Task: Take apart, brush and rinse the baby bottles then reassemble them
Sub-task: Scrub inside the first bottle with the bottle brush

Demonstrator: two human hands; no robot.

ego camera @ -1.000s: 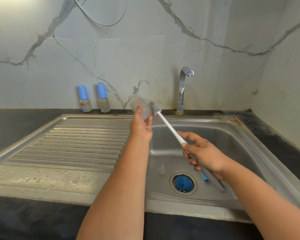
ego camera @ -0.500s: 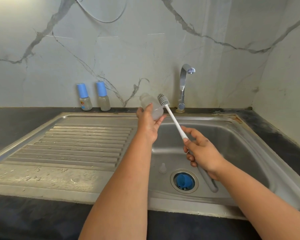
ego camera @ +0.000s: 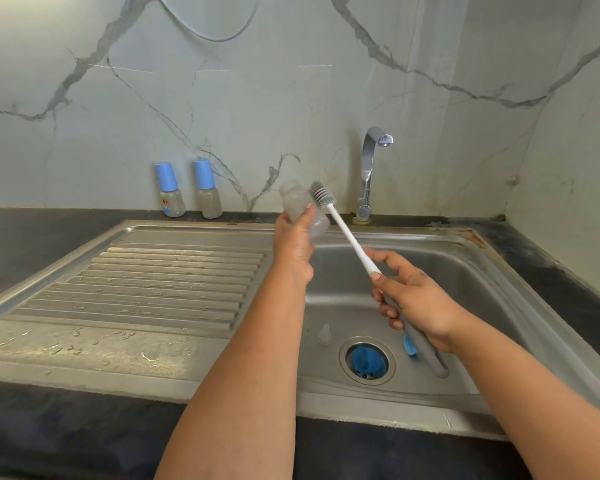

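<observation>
Over the sink basin's back left corner, the left hand point(ego camera: 293, 247) holds a clear, stripped bottle point(ego camera: 303, 213), fingers curled round it, its long axis tilted up and leftward toward the wall. The right hand point(ego camera: 418, 303) grips the brush point(ego camera: 347, 233), bristles beside the bottle. A teat point(ego camera: 324, 335) and blue parts lie in the basin; two capped bottles point(ego camera: 187, 190) wait at the table's back edge, seemingly untouched. Rinsing and reassembly remain.
</observation>
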